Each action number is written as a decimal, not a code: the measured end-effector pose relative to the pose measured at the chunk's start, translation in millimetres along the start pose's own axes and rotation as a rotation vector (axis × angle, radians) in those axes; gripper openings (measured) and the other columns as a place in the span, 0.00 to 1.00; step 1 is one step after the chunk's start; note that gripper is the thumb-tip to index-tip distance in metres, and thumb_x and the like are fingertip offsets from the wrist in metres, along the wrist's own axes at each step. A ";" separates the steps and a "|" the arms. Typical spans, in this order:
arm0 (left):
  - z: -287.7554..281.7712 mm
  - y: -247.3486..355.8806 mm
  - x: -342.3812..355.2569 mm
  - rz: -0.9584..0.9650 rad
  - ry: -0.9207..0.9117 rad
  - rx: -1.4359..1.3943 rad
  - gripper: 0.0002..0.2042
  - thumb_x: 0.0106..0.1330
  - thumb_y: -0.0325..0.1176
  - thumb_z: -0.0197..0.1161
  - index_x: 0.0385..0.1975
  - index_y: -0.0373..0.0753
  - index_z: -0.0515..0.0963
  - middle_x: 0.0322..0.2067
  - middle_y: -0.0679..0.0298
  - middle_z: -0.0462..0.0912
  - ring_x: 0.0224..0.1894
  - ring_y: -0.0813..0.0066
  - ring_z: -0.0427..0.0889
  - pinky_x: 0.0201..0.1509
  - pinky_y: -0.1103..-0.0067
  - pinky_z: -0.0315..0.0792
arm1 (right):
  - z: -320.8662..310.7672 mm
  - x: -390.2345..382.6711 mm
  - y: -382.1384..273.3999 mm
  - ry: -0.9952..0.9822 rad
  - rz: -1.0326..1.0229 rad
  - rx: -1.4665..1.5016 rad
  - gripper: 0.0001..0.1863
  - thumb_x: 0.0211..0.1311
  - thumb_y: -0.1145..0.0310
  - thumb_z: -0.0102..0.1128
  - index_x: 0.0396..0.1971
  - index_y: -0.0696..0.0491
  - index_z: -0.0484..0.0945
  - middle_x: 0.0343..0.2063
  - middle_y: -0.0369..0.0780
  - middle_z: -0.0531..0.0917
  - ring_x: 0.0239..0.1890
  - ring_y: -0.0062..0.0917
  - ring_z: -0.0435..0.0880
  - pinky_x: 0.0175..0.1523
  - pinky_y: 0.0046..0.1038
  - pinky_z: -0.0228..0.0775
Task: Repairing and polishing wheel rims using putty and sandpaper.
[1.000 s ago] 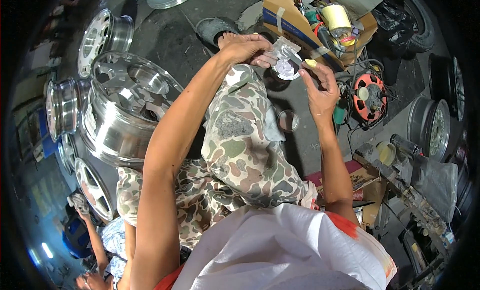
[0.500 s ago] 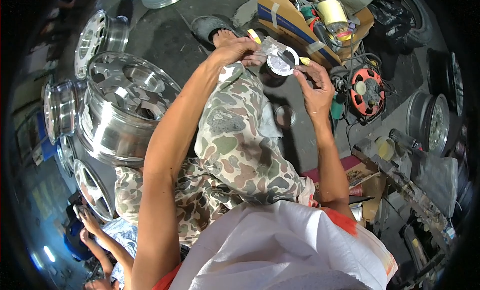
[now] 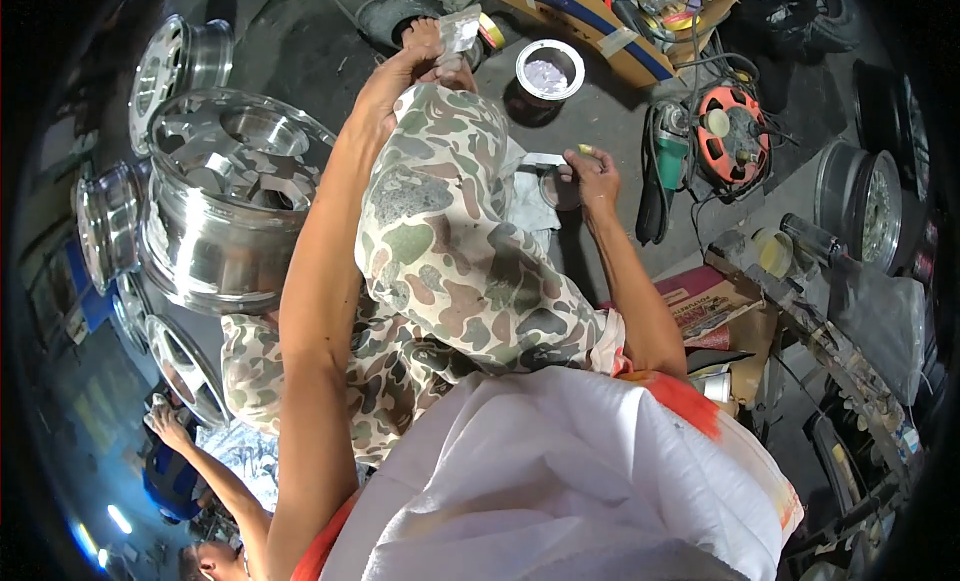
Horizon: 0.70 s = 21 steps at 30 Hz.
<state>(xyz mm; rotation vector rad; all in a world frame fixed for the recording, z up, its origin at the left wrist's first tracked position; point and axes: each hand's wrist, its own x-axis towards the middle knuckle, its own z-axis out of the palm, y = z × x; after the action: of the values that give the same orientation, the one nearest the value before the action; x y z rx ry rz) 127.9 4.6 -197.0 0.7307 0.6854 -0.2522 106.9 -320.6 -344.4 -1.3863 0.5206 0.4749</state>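
Note:
My left hand [image 3: 414, 66], beside my camouflage-covered knee [image 3: 440, 171], grips a grey, smeared flat plate [image 3: 459, 29] near my bare foot in a dark slipper [image 3: 377, 23]. My right hand [image 3: 590, 176] holds a flat blade [image 3: 543, 159] with a small yellow end, low over a round clear lid or dish [image 3: 558, 194] and a pale cloth [image 3: 530, 211]. Between and above my hands stands an open can [image 3: 549, 79] holding pale lilac-grey paste, its silver rim showing.
Metal wheel rims [image 3: 225, 246] crowd the left. A cardboard box [image 3: 640, 61] of supplies, a green grinder [image 3: 670, 151] and an orange cable reel [image 3: 730, 141] lie right. More rims [image 3: 870, 211] line the far right. A co-worker's arm [image 3: 215, 471] shows lower left.
My hands have moved apart from over the can: the left, with the plate, up and left; the right, with the blade, down and left. The co-worker's arm has shifted.

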 end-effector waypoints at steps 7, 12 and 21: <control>-6.9 -0.6 0.5 0.036 -0.130 -0.080 0.11 0.70 0.30 0.63 0.43 0.27 0.77 0.31 0.52 0.85 0.27 0.72 0.86 0.30 0.79 0.84 | -11.2 2.9 3.6 -0.152 -0.579 -0.934 0.53 0.40 0.63 0.85 0.70 0.51 0.64 0.55 0.49 0.80 0.57 0.48 0.79 0.59 0.50 0.71; 2.6 -6.7 -4.0 0.116 0.023 -0.132 0.10 0.69 0.29 0.64 0.45 0.29 0.77 0.32 0.54 0.85 0.28 0.70 0.85 0.31 0.78 0.84 | -16.4 -31.7 5.4 -0.277 -0.564 -1.516 0.61 0.37 0.61 0.85 0.75 0.43 0.57 0.62 0.46 0.71 0.62 0.50 0.70 0.64 0.50 0.65; -12.0 9.2 -19.4 0.354 0.150 0.118 0.09 0.71 0.29 0.63 0.44 0.29 0.77 0.35 0.52 0.86 0.36 0.67 0.88 0.42 0.76 0.87 | -2.7 -32.5 -52.6 -0.135 -0.639 -1.393 0.57 0.40 0.63 0.82 0.74 0.47 0.59 0.61 0.48 0.73 0.60 0.48 0.72 0.62 0.47 0.65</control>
<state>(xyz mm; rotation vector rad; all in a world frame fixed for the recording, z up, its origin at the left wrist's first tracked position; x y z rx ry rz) 111.5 19.1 -185.9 0.9756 0.6737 0.0879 112.3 -330.3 -283.5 -2.6724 -0.5335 0.3761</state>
